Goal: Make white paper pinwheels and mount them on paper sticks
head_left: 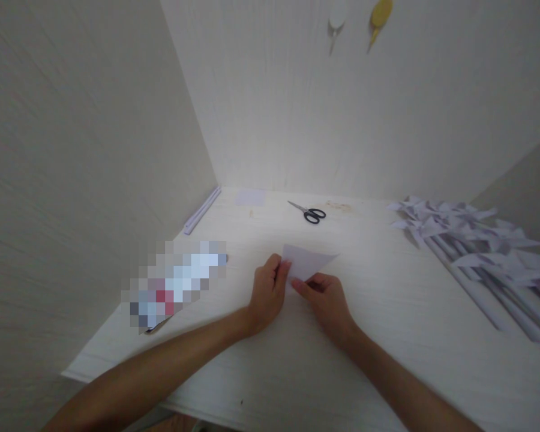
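Far left of the grip, a pixelated patch [175, 282] hides some object on the desk [270, 372], so any label there is unreadable. Rolled white paper [202, 210] lies along the left wall. The left hand [270, 291] pinches the left corner of a folded white paper triangle [306, 262], fingers closed on it; the right hand [326, 300] presses its near edge with closed fingertips. The paper lies flat mid-desk. Beyond the grip rest black-handled scissors [309, 213]. Right of the grip, white paper pinwheels [472, 240] run out of frame. Bare desk lies on both sides of the hands.
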The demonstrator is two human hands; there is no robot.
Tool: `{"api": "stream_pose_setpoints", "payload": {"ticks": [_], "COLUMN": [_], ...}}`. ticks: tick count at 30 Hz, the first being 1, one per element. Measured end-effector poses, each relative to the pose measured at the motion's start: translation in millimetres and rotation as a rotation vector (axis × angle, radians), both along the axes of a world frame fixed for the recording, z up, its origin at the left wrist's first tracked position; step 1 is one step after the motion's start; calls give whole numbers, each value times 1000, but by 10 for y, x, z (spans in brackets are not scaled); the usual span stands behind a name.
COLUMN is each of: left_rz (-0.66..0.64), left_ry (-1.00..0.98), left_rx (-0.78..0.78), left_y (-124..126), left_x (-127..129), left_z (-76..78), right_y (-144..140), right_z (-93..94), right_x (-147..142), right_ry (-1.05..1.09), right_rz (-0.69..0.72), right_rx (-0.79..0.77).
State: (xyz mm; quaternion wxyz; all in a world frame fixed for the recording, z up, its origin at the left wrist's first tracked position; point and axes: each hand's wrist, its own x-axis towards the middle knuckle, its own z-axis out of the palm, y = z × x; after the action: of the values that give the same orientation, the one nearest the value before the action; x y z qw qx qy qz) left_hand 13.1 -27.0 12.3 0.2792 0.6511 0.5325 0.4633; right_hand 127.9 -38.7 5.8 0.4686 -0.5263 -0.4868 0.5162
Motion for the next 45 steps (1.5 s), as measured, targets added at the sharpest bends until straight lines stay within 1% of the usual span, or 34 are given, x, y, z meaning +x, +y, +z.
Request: {"api": "stream_pose_setpoints", "payload": {"ticks": [5, 11, 14, 16, 19, 21, 23, 27, 33, 39, 41, 43, 45], "left_rz": [18, 23, 17, 13, 7, 6, 8, 11, 35, 27, 13, -32, -94], "left_ry": [-2, 5, 41, 95, 164, 186, 196, 202, 216, 193, 149, 47, -85], "left_rx": [-1, -2, -2, 18, 64, 89, 105, 115, 104, 104, 86, 7, -123], "left_y": [2, 8, 12, 19, 34, 43, 47, 52, 61, 65, 69, 76, 87], "left_x": [1, -15, -42, -71, -118, -140, -149, -148, -149, -153, -155, -153, -147], "left_z": [3, -4, -2, -4, -11, -17, -23, -27, -22, -25, -16, -2, 12], "right_y": [19, 40, 69, 99, 143, 162, 173, 176, 165, 169, 172, 173, 173], "right_z": [-3, 50, 23, -15, -48, -41, -18, 15, 11, 14, 18, 20, 19], "right_x": [22, 54, 101, 138, 174, 179, 174, 161, 164, 172, 172, 172, 171], "right_ry": [34, 79, 139, 213, 390, 504, 574, 611, 609, 620, 622, 623, 622], "right_rz": [-7, -77, -129, -169, -180, -185, -208, -224, -226, -226, -228, -229, -230], "right_rx": [6, -2, 8, 29, 55, 46, 36, 21, 29, 32, 35, 41, 45]}}
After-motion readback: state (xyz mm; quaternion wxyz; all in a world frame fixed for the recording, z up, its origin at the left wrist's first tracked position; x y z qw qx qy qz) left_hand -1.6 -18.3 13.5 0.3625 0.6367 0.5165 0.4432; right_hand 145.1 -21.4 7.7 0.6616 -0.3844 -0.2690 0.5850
